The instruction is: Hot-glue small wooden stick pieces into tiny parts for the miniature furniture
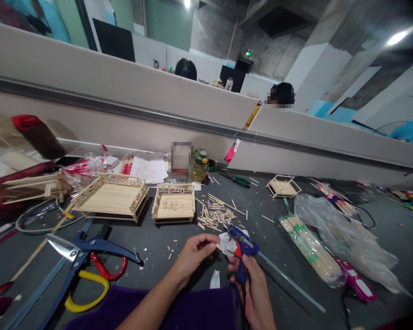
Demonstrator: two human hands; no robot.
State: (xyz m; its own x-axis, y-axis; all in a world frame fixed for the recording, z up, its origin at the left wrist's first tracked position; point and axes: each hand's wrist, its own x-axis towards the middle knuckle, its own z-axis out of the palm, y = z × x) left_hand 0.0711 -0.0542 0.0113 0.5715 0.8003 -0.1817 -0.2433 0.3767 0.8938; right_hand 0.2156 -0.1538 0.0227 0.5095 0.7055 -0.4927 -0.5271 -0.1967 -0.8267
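My right hand [256, 282] is wrapped round the handle of a blue hot glue gun [248, 248] with an orange-red part near its nozzle. A long clear glue stick [289, 279] sticks out of its back, slanting down to the right. Close to the nozzle, my left hand [194, 254] pinches a small piece of wooden stick [219, 246] between thumb and forefinger. Crumpled white paper [227, 244] lies behind the fingertips. Just beyond, a heap of short cut sticks [216, 213] is scattered beside a small stick-built bench [175, 206] with tiny pieces on its seat.
A larger stick-built bench [112, 199] and a small stick frame [284, 187] stand farther back. Blue-handled shears [86, 245] and yellow-and-red-handled scissors [87, 293] lie left. Bagged sticks [309, 247] lie right, near clear plastic [340, 233]. A partition [124, 105] borders the table; people sit beyond.
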